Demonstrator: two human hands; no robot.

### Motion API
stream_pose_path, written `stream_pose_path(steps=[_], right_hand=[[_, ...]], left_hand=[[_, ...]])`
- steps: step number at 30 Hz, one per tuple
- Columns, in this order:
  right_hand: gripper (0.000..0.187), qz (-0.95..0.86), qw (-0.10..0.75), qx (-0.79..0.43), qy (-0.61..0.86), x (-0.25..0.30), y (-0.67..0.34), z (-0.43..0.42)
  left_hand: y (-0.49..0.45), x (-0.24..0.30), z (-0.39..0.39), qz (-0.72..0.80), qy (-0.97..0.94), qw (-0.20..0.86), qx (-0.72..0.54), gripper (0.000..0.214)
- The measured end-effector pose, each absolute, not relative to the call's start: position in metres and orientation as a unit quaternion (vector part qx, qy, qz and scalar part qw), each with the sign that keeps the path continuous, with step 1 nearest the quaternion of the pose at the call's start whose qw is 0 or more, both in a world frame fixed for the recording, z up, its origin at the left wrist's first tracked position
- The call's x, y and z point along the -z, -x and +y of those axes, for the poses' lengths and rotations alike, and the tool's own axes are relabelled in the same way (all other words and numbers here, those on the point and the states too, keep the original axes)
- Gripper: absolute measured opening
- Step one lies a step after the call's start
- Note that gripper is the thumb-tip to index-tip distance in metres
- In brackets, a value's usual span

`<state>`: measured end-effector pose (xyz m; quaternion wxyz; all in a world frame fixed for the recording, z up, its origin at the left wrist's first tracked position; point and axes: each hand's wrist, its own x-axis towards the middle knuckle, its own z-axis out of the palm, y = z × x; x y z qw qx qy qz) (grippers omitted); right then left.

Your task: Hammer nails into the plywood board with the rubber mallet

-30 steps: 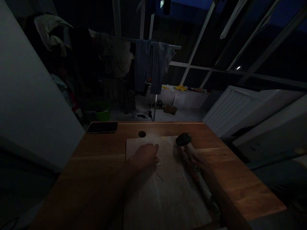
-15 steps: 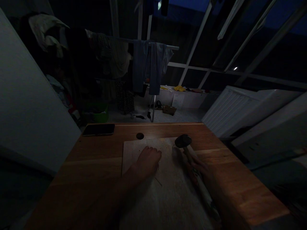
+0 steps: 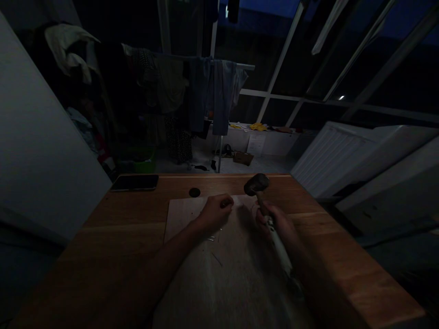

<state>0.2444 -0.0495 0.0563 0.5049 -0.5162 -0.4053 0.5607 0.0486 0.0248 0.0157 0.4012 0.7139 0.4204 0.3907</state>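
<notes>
My right hand (image 3: pixel 278 223) is wrapped round the handle of a mallet (image 3: pixel 281 256). Its dark, thick head is raised above the far right part of a pale wooden board (image 3: pixel 219 292). Over the far middle of that board, my left hand (image 3: pixel 216 211) is closed in a pinch. A tiny pale tip shows at its fingertips, seemingly a nail (image 3: pixel 232 209), mostly hidden. Several thin loose nails (image 3: pixel 217 259) lie on the board below the left wrist. Dim light blurs the small details.
The board lies on a brown wooden table (image 3: pixel 113 237). A dark phone (image 3: pixel 135 183) rests at its far left corner, beside a round dark hole (image 3: pixel 195 192). Beyond the table are a clothes rack with hanging laundry (image 3: pixel 222 96), a green basket (image 3: pixel 146 160) and a white ribbed panel (image 3: pixel 325 155).
My left hand has moved away from me and slightly right, uncovering more nails. My right hand has raised the mallet and brought it a little farther away. The view has shifted slightly.
</notes>
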Motion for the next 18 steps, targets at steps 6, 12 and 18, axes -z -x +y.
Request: stream_pose_path(steps=[6,12,18], right_hand=[[0.037,-0.421,0.535,-0.536,0.499,-0.056,-0.234,-0.015],[0.047,-0.42,0.534,-0.542,0.494,-0.056,-0.221,-0.003],[0.056,-0.41,0.537,-0.566,0.472,-0.04,-0.214,-0.011]], left_hand=[[-0.037,-0.015,0.041,0.426,-0.737,0.354,-0.386,0.015],[-0.019,-0.013,0.075,0.409,-0.721,0.39,-0.401,0.007],[-0.025,-0.01,0.079,0.421,-0.663,0.418,-0.457,0.004]])
